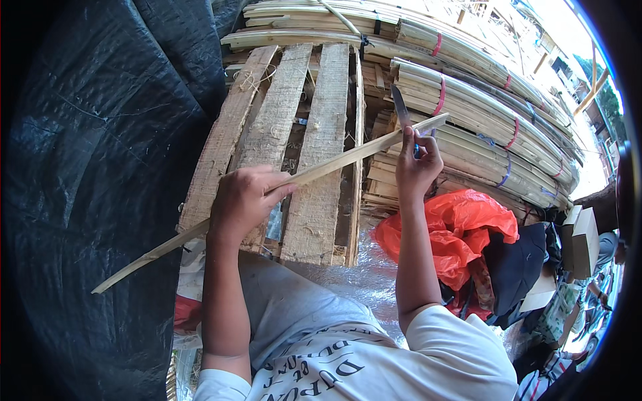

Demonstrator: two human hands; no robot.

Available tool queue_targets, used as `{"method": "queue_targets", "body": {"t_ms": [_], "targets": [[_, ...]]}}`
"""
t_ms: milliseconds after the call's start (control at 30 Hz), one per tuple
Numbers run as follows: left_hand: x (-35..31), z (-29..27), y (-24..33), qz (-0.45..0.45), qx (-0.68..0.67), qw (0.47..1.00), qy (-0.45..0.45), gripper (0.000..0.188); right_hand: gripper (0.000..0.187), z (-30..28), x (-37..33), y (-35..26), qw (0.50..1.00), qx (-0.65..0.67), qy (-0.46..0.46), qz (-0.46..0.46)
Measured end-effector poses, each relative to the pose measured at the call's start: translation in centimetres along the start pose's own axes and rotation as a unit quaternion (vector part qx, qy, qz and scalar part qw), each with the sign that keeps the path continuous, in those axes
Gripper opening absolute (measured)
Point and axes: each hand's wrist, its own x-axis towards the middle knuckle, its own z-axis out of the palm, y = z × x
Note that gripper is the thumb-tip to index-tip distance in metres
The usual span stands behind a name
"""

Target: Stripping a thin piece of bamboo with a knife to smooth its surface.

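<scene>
My left hand is closed round a long, thin wooden strip. The strip slants from the lower left up to the right, above a slatted wooden pallet. Near the strip's upper right end, my right hand grips a knife, its dark blade pointing up and a bit of blue handle showing between the fingers. Blade and strip cross just above my right thumb; whether the edge touches the wood I cannot tell.
Tied bundles of wooden strips are stacked behind and right of the pallet. A black plastic sheet hangs at the left. An orange-red plastic bag lies by my right forearm, with a dark cloth item and a cardboard box beyond.
</scene>
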Motion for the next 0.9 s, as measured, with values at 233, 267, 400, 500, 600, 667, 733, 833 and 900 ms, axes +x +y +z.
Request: {"method": "queue_targets", "body": {"t_ms": [233,267,400,500,600,667,733,833,900], "targets": [[-0.1,0.2,-0.3,-0.004,-0.008,1.000,0.007,0.020,0.023,0.4,-0.9,0.5,0.998,-0.024,-0.016,-0.047],[0.0,0.2,-0.3,-0.004,-0.009,1.000,0.006,0.020,0.023,0.5,-0.8,0.8,0.999,-0.001,-0.016,-0.044],[0.2,0.1,-0.1,-0.009,-0.021,1.000,-0.006,0.021,0.024,0.3,-0.5,1.9,0.998,0.063,0.016,0.005],[0.1,0.1,-0.5,-0.003,-0.024,1.000,0.004,0.021,0.027,1.7,-1.5,2.0,0.995,0.086,-0.024,-0.034],[0.0,0.2,-0.5,0.000,-0.030,0.999,0.013,0.021,0.027,1.2,-0.3,1.8,0.996,0.086,0.035,0.001],[0.1,0.2,-0.5,0.007,-0.025,1.000,0.012,0.021,0.026,2.0,-1.0,1.9,0.995,0.090,0.029,-0.024],[-0.1,0.1,-0.6,-0.015,-0.015,1.000,0.003,0.020,0.025,2.1,-2.2,1.9,0.995,0.097,-0.004,0.001],[-0.1,0.0,-0.4,-0.001,-0.017,1.000,0.008,0.021,0.028,0.4,-0.4,1.3,0.993,0.072,-0.007,0.091],[0.0,0.3,-0.6,-0.003,-0.020,1.000,0.011,0.021,0.029,1.1,-0.7,2.5,0.992,0.113,0.024,0.043]]}}
